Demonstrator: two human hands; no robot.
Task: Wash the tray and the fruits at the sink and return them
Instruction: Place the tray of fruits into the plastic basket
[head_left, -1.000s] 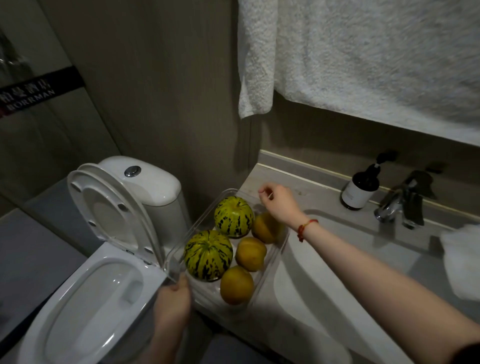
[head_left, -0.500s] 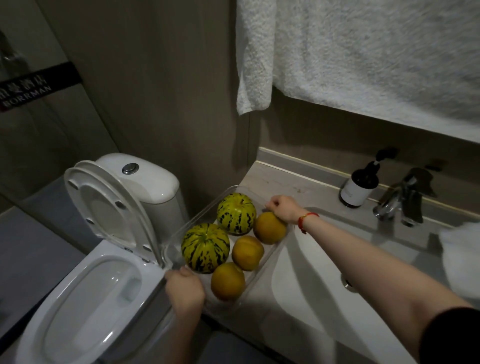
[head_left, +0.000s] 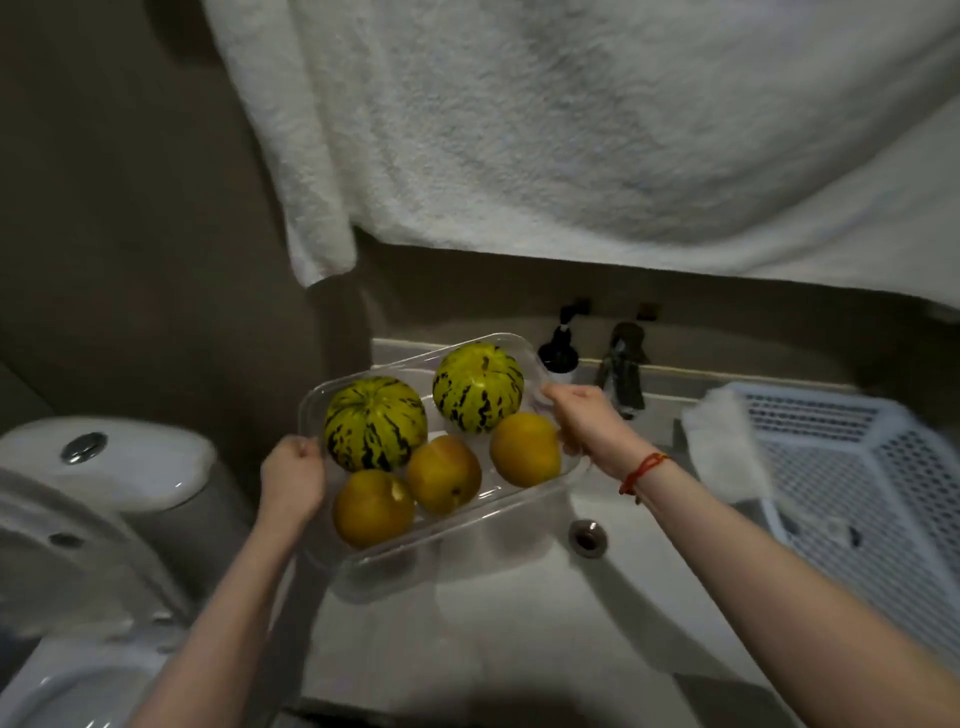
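While you hold the tray (head_left: 363, 566) at both ends, it hangs in the middle of the frame, partly over the sink (head_left: 519, 623); your left hand (head_left: 292, 478) curls round its left rim, your right hand (head_left: 584, 421) pinches the far right rim. Inside sit two striped melons (head_left: 375, 423) toward the back and three orange fruits (head_left: 443, 481) toward the front, touching one another. By my reading you are at the carrying step, with no washing begun; the tap (head_left: 626, 374) at centre right shows no water that I can make out. Next, lower the tray level into the basin near the drain (head_left: 588, 536); keep both grips firm, since round fruit would probably roll if it tips; then free one hand for the tap.
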